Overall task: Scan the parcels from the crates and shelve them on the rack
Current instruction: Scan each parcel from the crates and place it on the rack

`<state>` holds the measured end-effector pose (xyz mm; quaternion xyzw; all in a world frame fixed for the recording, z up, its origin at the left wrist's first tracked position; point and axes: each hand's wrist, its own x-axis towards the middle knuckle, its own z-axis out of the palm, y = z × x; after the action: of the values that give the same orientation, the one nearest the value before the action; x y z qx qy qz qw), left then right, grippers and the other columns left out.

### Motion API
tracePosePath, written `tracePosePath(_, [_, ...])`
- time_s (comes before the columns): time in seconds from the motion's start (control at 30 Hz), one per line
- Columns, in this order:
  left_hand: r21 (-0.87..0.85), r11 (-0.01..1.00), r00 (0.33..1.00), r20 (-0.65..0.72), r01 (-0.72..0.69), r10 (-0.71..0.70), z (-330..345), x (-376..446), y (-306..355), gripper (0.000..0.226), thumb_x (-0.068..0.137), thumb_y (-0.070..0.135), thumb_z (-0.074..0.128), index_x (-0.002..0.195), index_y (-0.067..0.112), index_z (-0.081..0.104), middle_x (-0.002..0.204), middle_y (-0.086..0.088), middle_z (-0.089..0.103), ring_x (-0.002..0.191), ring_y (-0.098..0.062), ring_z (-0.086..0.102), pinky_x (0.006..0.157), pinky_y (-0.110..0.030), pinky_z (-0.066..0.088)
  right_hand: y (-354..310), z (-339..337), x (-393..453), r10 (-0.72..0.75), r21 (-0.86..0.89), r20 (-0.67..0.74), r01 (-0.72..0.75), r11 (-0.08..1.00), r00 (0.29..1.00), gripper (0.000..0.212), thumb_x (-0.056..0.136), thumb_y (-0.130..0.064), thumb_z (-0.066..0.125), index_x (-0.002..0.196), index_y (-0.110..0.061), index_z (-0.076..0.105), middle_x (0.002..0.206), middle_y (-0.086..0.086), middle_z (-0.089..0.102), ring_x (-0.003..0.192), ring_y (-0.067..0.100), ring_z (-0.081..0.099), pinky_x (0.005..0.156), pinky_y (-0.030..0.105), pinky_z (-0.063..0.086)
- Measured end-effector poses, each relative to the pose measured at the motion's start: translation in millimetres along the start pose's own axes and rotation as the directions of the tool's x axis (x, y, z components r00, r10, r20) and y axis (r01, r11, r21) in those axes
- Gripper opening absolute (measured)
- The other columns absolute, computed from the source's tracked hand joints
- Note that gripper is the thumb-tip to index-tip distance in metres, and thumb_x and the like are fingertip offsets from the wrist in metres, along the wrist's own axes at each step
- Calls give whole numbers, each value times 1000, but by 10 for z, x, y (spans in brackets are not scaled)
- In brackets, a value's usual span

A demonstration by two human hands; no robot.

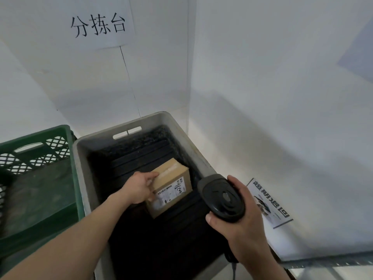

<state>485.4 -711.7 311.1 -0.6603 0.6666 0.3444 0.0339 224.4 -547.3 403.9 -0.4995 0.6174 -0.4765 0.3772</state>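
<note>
A small brown cardboard parcel (171,185) with a white shipping label lies inside the grey crate (84,170), on its dark floor. My left hand (139,188) reaches into the crate and grips the parcel's left side, thumb on top. My right hand (240,219) holds a black barcode scanner (221,196) just right of the parcel, its head tilted toward the label. The scanner's cable hangs down below my wrist.
A green lattice crate (40,178) stands left of the grey one and touches it. White walls close off the back and the right. A printed paper sign (268,203) lies on the white surface right of the crate. A metal rail (331,261) runs along the bottom right.
</note>
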Motion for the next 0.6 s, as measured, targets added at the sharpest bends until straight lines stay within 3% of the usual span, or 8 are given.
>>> tracePosePath(0.1, [-124,992,999,-53,-13,7,-172,-146,69,90,65,22,94,145,28,54,138,1,58,126,-22,55,114,-34,38,-14,-68,-96,-23,-3,17,23,1000,1000,93,58,0,96,135,-30,55,112,-33,67,105,-8,65,84,4,48])
tracePosePath(0.2, [-174,983,993,-108,-56,37,-374,-402,213,84,65,24,95,141,30,58,129,-1,63,117,-21,59,112,-38,41,-59,-129,-205,-53,14,35,53,999,998,92,58,0,96,129,-40,52,113,-36,64,105,-10,64,84,3,47])
tracePosePath(0.47, [-230,957,973,-190,-177,134,-577,-1172,586,69,69,23,93,132,29,65,124,2,62,117,-19,56,111,-34,40,-226,-264,-585,-150,35,86,148,988,985,88,60,4,93,129,-36,55,114,-33,65,108,-7,62,85,5,47])
tracePosePath(0.6, [-272,927,955,-221,-257,200,-605,-1417,629,48,71,32,92,111,45,70,118,6,65,118,-20,59,114,-42,40,-322,-292,-832,-173,70,71,168,983,982,87,60,3,93,131,-32,55,113,-28,66,108,-2,65,85,7,49])
